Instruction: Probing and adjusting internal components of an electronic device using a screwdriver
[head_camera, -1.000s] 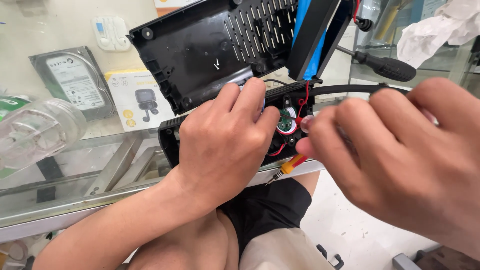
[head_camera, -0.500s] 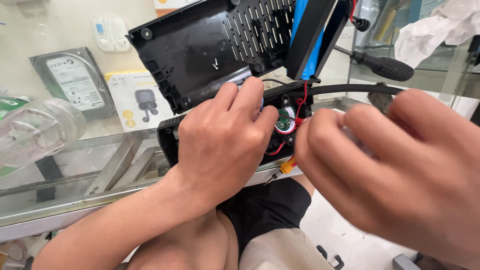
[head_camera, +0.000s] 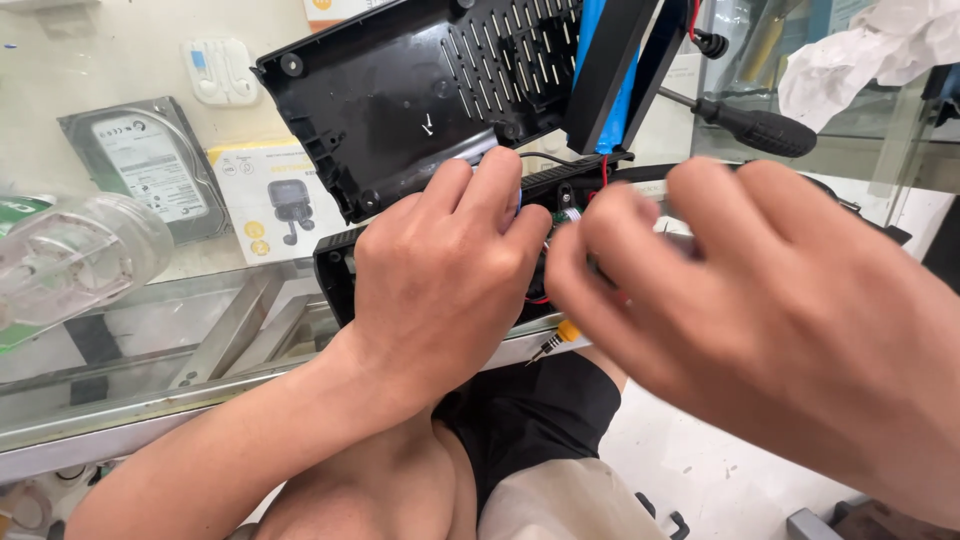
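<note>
Left hand is pressed flat over the open black case, fingers curled down onto the inside near the hinge edge; it grips nothing, just pins the case to the counter edge. Right hand is blurred and close to the lens, fingers bunched narrow over the same spot. Can't tell whether it's pinching a wire or a part; its fingertips are hidden behind the left hand.

The case sits at the front edge of the glass counter, with its lid tilted up behind the hands. A red wire runs up toward the blue battery pack leaning against the lid.

Risks as I see them:
- Red wire looks taut near the fingers. A tug from the right hand could tear it off its joint.
- Case overhangs the counter edge. If the left hand lifts, it may slide into the lap.
- Small yellow-tipped tool hangs at the edge, just under the hands. A nudge could drop it.
- Lid and pack are only propped, so a knock could tip them onto the screwdriver behind.
</note>
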